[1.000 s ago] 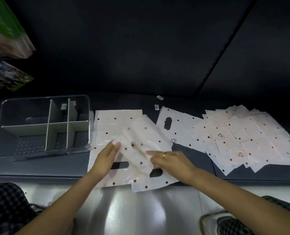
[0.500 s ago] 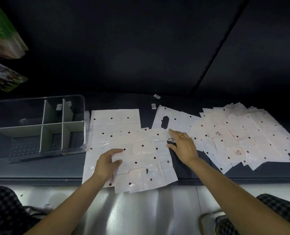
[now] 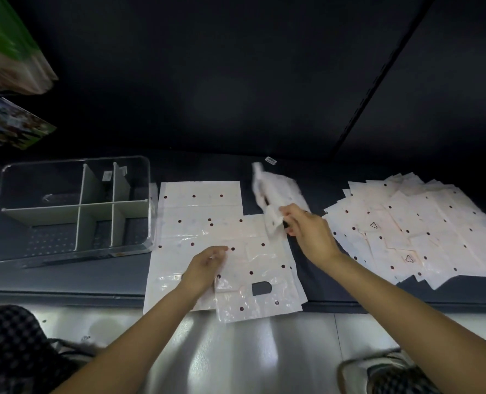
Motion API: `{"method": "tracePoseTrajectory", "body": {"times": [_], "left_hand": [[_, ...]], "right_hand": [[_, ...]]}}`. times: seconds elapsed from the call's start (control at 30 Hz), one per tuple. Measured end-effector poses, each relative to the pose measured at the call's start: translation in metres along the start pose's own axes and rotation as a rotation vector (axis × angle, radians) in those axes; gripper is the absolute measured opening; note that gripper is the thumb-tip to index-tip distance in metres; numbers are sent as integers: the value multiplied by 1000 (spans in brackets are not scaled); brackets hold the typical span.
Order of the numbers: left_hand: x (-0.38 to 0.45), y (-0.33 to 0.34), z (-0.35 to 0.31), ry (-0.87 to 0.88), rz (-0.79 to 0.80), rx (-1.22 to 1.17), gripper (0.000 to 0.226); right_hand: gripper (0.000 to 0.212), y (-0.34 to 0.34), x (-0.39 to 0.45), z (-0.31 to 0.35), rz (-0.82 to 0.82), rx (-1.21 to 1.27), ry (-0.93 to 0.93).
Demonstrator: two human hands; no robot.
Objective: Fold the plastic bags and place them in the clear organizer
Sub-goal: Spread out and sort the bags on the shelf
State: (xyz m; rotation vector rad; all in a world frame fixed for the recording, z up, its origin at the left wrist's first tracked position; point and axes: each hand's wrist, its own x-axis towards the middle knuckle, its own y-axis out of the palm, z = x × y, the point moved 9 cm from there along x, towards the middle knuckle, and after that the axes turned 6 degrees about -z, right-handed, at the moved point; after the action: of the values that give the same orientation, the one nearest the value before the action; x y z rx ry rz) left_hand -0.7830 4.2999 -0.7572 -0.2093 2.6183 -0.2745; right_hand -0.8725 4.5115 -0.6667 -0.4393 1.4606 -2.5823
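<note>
Fingers of right hand (image 3: pixel 307 231) pinch lifted bag (image 3: pixel 275 194); left hand (image 3: pixel 204 265) presses flat bags (image 3: pixel 207 223).

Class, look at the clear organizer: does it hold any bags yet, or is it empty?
Empty. Through the clear organizer only its dividers and bare floor show; no bags lie inside.

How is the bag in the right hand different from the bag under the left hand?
The lifted bag hangs crumpled and blurred, pinched by the right hand; the flat bag lies spread on the dark surface under the left hand. The flat bag shows its handle cutout; the lifted bag's is unclear. Both are white with dark dots.
</note>
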Motion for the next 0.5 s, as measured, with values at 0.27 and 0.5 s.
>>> {"method": "tracePoseTrajectory", "body": {"times": [0.27, 0.5], "left_hand": [[-7, -43, 1, -112, -169, -277, 37], [-19, -26, -34, 86, -2, -159, 54]], "right_hand": [[6, 39, -63, 30, 363, 47, -333], [18, 22, -50, 21, 264, 378, -41]]}}
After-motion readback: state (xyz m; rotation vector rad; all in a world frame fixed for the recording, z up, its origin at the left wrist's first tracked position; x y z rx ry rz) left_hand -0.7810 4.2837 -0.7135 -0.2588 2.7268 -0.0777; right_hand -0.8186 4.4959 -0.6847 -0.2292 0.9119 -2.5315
